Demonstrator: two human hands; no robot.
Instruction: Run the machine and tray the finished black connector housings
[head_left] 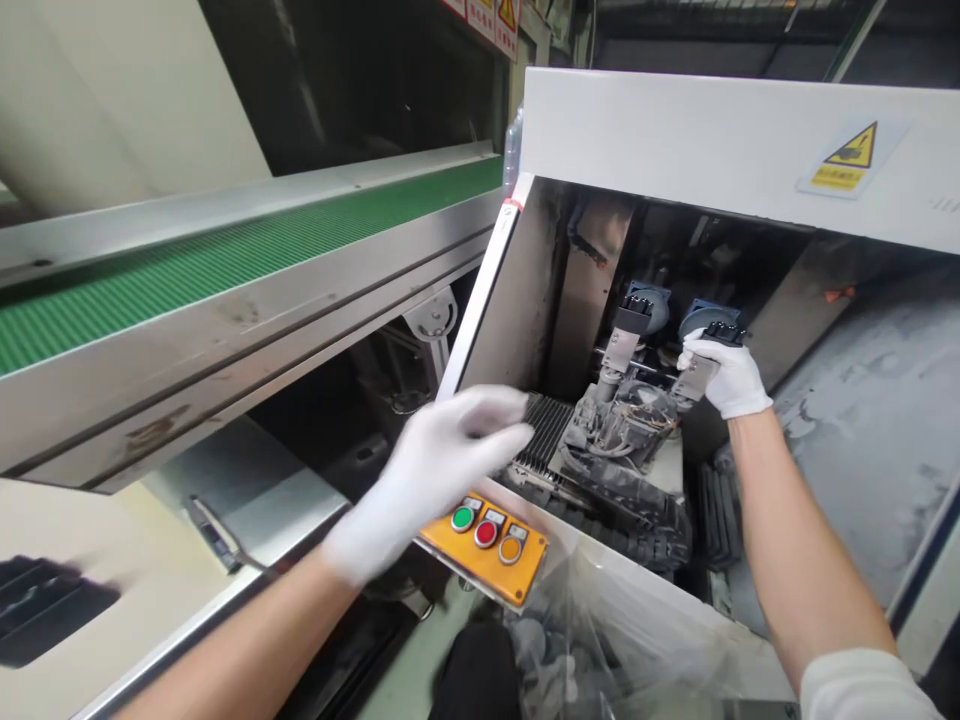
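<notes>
My left hand (442,470), in a white glove and smeared by motion, hangs above the orange button panel (484,548). Its thumb and fingers are apart, with nothing between them. Inside the white machine (675,130), my right hand (731,375), gloved too, is closed around a black finned part (724,334) at the top of the right-hand holder (695,378). A second black finned part (634,312) sits on the left-hand holder (621,345). Round grey discs (656,308) stand close behind the parts. My right fingers hide some of the right part.
A green ribbed conveyor belt (255,235) runs along the left. Dark parts (52,605) lie on a pale surface at lower left. Dusty hoses and a motor (622,425) fill the machine's floor. Clear plastic sheeting (600,620) hangs at its front edge.
</notes>
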